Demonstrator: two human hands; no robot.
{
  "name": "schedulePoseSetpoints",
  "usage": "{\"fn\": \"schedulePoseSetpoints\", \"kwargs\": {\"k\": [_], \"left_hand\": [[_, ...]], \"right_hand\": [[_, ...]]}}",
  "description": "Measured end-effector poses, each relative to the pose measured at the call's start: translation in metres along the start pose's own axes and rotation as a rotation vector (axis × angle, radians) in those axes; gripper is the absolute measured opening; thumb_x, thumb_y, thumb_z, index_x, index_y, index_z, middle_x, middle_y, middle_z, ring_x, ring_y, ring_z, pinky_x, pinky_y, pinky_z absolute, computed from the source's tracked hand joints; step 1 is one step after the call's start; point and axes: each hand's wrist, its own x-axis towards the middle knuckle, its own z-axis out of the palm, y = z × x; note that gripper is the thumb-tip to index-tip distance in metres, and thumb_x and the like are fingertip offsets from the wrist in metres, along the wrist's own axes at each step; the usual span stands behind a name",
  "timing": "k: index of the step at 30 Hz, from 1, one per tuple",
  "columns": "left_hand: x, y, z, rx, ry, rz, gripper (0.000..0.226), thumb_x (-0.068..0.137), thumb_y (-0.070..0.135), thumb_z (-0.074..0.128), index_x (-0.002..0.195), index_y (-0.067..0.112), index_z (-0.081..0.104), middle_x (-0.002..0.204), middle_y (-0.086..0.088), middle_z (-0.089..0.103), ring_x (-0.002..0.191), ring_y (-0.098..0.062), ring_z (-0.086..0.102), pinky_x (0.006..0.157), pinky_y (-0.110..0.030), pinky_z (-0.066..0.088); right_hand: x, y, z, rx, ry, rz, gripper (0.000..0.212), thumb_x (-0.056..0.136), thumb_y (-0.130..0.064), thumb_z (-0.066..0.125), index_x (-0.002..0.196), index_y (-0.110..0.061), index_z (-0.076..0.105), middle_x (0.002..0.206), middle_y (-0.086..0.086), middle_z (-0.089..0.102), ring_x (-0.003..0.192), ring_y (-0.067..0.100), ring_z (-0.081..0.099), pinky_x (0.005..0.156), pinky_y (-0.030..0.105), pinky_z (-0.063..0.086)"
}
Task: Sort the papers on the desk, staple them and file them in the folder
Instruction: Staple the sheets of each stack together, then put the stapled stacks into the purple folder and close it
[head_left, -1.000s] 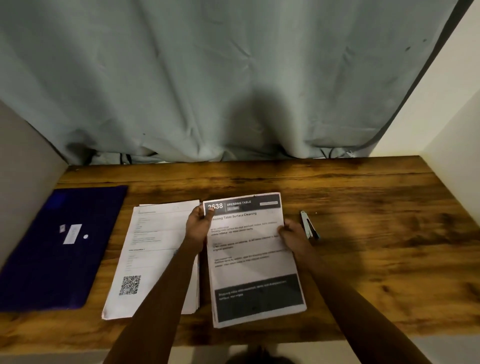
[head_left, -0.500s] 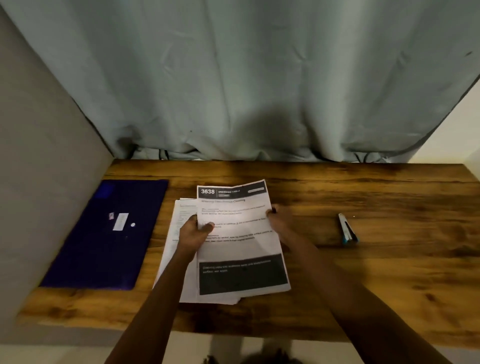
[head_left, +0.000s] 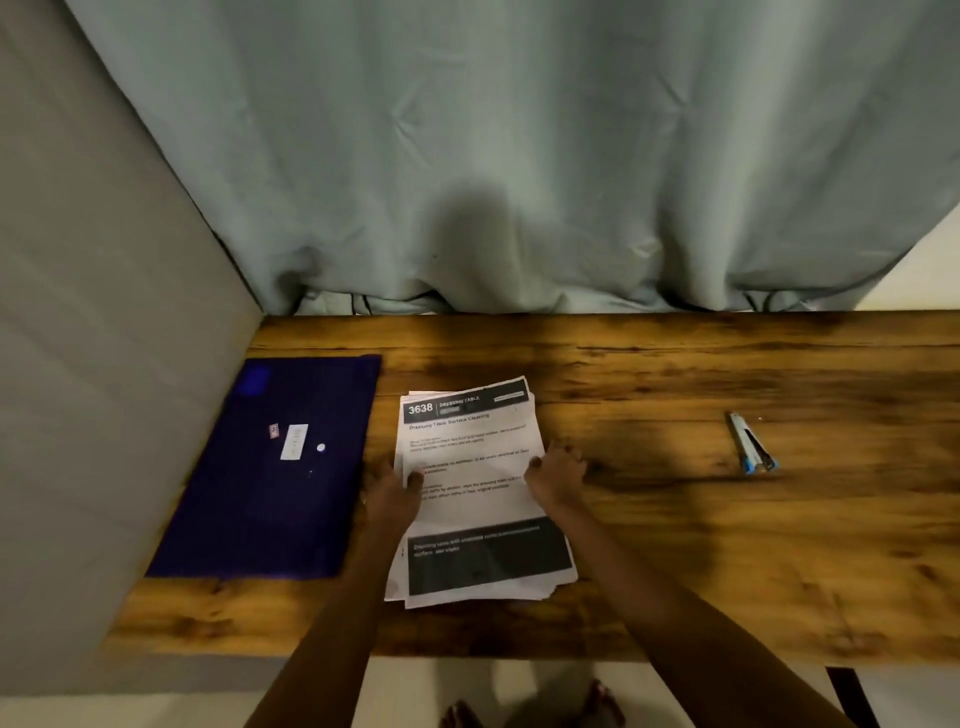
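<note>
Paper stack (head_left: 478, 499) lies flat near the front-middle of the tabletop (head_left: 675, 545), long axis running front to back, the "3638" header sheet on top. Lower sheets poke out unevenly at the near and far ends, so it is not squared yet. Left hand (head_left: 392, 496) grips the stack's left edge, thumb on top and fingers tucked underneath. Right hand (head_left: 558, 475) presses the right edge, fingers curled against it; can't tell if they wrap under. Both hands sit about midway along the long sides.

Step, as a judgement: gathering and aligning sheets; stapling and filing not yet done.

Key relation: stapler (head_left: 750, 444) lies well apart to the right of the stack, long axis roughly front to back and slightly slanted, so the right hand is nearer. Dark blue folder (head_left: 260, 467) lies closed just beside the stack on the left, nearer the left hand, its left side against the wall (head_left: 78, 364).

Hard to tell: sheet count, small print, the little labels on the folder. The stapler's mouth direction is unclear.
</note>
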Motion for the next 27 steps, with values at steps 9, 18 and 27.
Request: {"fn": "schedulePoseSetpoints", "kwargs": {"k": [9,18,27], "left_hand": [[-0.003,0.02,0.025,0.068,-0.053,-0.079,0.061,0.097,0.029,0.05,0.145,0.004,0.022,0.15,-0.02,0.018,0.134,-0.038,0.026,0.109,-0.047,0.029],[-0.004,0.077,0.07,-0.015,-0.201,-0.014,0.047,0.097,0.021,0.047,0.142,0.017,0.033,0.147,-0.018,0.025,0.135,-0.038,0.029,0.109,-0.048,0.029],[0.001,0.094,0.084,-0.116,-0.293,0.039,0.045,0.093,0.02,0.055,0.137,0.019,0.043,0.139,-0.013,0.044,0.122,-0.032,0.05,0.097,-0.047,0.048]], "right_hand": [[-0.014,0.005,0.013,0.118,-0.037,0.066,0.057,0.092,-0.028,0.055,0.14,-0.011,0.029,0.143,0.017,0.03,0.13,0.033,0.034,0.11,0.042,0.031],[0.018,0.047,-0.034,0.041,0.023,0.3,0.064,0.091,-0.037,0.056,0.141,-0.011,0.026,0.143,0.018,0.026,0.132,0.034,0.029,0.111,0.044,0.024],[0.03,0.065,-0.054,-0.057,0.03,0.334,0.067,0.09,-0.031,0.058,0.143,-0.009,0.022,0.146,0.018,0.021,0.135,0.035,0.024,0.111,0.044,0.024]]}}
